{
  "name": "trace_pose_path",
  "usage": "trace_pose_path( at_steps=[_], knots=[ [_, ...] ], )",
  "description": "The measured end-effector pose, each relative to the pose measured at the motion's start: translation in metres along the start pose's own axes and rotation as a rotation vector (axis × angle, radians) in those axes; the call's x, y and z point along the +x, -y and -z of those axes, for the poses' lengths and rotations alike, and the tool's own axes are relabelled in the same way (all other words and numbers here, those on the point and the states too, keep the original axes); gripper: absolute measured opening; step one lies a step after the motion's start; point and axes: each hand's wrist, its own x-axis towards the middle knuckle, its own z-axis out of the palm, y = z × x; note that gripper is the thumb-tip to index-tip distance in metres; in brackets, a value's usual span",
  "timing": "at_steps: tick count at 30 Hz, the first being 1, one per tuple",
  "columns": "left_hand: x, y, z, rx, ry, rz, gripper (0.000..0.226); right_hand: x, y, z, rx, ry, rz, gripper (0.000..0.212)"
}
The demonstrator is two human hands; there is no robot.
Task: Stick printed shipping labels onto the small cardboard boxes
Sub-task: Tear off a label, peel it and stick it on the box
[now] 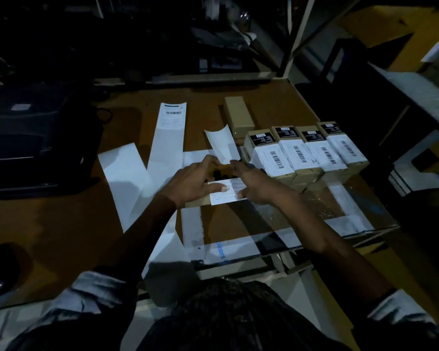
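Cardboard under both our hands: the small box (200, 202) lies between them, label (227, 192) half on. Our left hand (194, 182) and right hand (255, 182) press it with spread fingers. Light, stiff box; thin, tacky label, so we smooth from its edges.

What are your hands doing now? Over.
Both hands, left and right, pressing label onto box. Four labelled boxes alongside. Nothing blocking.

I see bare table (61, 224) open on the left; labelled boxes (307, 153) wall off the right, printer (36, 143) blocks far left.
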Motion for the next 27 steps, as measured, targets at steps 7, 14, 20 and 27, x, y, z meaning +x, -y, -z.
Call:
trace_pose_path(
  at_steps=[7, 14, 20, 27],
  knots=[
    [-0.012, -0.002, -0.021, 0.158, -0.202, 0.03, 0.063, 0.0, -0.002, -0.015, 0.15, -0.21, -0.028, 0.07],
    [-0.008, 0.006, -0.019, 0.002, -0.223, -0.02, 0.072, -0.006, -0.007, -0.029, 0.199, -0.294, 0.01, 0.074],
    [-0.001, 0.013, -0.016, -0.092, -0.151, -0.054, 0.085, 0.001, -0.012, -0.031, 0.213, -0.275, -0.011, 0.074],
    [0.013, 0.027, -0.02, -0.131, -0.091, -0.035, 0.09, 0.009, -0.012, -0.036, 0.244, -0.309, -0.029, 0.09]
  ],
)
